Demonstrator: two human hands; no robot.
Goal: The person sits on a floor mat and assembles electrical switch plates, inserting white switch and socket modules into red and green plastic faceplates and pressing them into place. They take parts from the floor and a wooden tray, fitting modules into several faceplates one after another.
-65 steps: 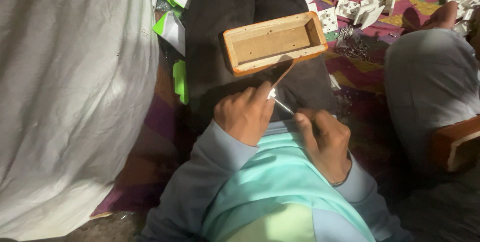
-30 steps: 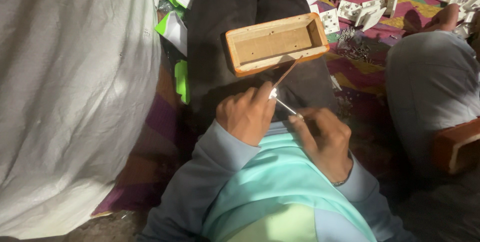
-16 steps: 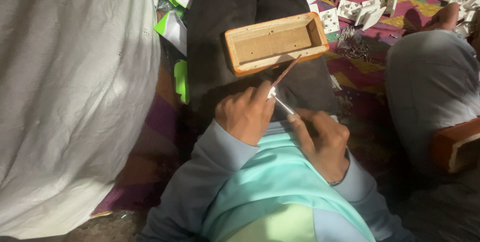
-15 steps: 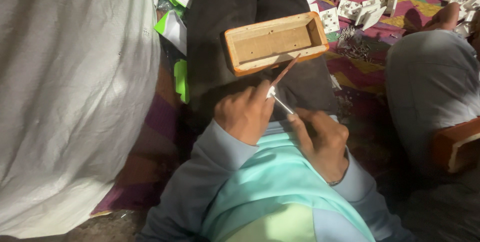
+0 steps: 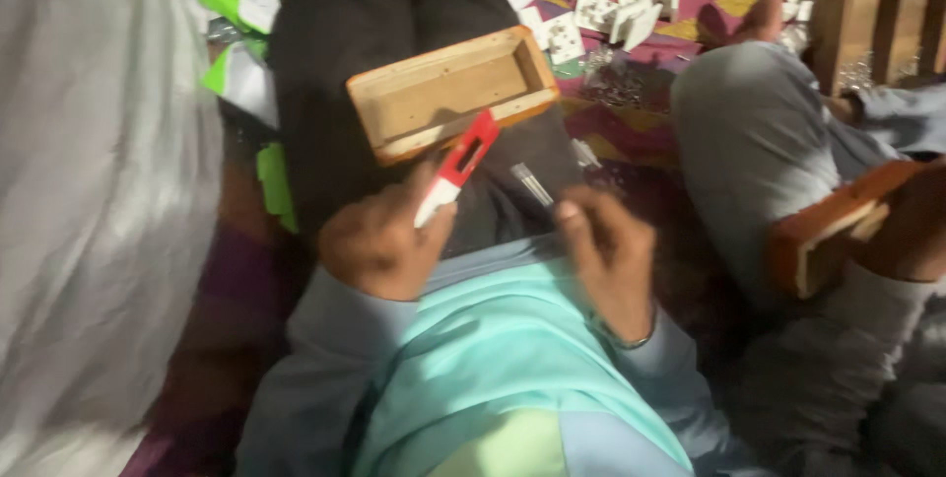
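Near the middle of the frame, the person's left hand (image 5: 379, 245) is gripping a red-and-white plastic-handled tool (image 5: 455, 168), its fingers curled around the white lower end while the red upper end is pointing up and to the right, overlapping the lower edge of a shallow rectangular wooden tray (image 5: 451, 91). The tray is resting on the person's dark trouser legs (image 5: 325, 63) in the upper middle of the frame, tilted slightly, its open side facing up.

Just to the right of the tool, the right hand (image 5: 609, 258) is pinching the lower end of a thin, pale metal piece (image 5: 532, 183), with the thumb and fingertips closed on it; the piece is slanting up and to the left, close beside the tool but apart from it. The picture is blurred, so the exact kind of piece cannot be told.

Along the top of the frame, small white plastic parts (image 5: 616, 12) are lying scattered over a patterned purple mat (image 5: 631, 127). At the right edge, another person's hand (image 5: 912, 226) is holding a second wooden block (image 5: 833, 236). A large grey-white cloth (image 5: 99, 201) is filling the left side.
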